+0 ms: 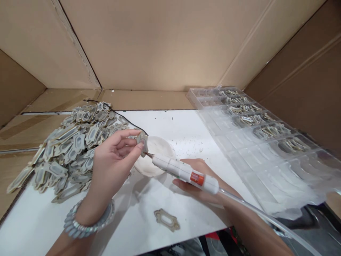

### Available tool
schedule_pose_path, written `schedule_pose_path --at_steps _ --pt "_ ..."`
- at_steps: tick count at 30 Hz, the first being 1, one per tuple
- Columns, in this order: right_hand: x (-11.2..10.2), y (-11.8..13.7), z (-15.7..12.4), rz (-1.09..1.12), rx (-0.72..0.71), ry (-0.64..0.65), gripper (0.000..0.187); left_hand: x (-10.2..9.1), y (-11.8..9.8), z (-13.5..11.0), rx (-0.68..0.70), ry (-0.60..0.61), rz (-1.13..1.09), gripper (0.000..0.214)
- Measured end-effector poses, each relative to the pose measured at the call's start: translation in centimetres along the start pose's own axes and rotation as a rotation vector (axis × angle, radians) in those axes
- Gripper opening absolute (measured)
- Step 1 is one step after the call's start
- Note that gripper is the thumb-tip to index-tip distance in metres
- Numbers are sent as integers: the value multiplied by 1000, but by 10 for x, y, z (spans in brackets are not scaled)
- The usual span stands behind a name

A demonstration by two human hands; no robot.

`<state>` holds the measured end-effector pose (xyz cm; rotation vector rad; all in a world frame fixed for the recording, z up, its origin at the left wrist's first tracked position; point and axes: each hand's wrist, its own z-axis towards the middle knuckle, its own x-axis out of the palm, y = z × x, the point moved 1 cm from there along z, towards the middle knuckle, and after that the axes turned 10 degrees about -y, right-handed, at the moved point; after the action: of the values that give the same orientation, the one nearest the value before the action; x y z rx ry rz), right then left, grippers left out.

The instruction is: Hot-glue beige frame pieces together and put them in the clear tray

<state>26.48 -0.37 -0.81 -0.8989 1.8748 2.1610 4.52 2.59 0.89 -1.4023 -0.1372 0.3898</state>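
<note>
Between thumb and fingertips, my left hand (117, 153) pinches a small grey frame-shaped plate (143, 141) with a scalloped edge, held upright over a round white dish (157, 156). My right hand (193, 185) is closed around a white pen-like power tool (173, 166) with a red window and a clear tube at its rear. The tool's thin metal tip touches or almost touches the plate's lower edge; I cannot tell which. Another flat frame-shaped plate (167, 219) lies alone on the white table near the front edge.
A large heap of similar plates (71, 145) covers the table's left side. At right stands a clear compartment tray (234, 142), several compartments holding plates. Dark crumbs (189, 145) dot the white board. Cardboard walls (160, 46) enclose the back and sides; a black cord (128, 121) runs behind the dish.
</note>
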Motion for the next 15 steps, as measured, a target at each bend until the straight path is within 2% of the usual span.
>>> schedule_pose_path --at_steps 10,15 --pt "0 -2 0 -11 -33 6 29 1 -1 0 10 -30 2 29" --pt "1 -6 1 -57 -116 -19 26 1 0 1 28 -40 20 25"
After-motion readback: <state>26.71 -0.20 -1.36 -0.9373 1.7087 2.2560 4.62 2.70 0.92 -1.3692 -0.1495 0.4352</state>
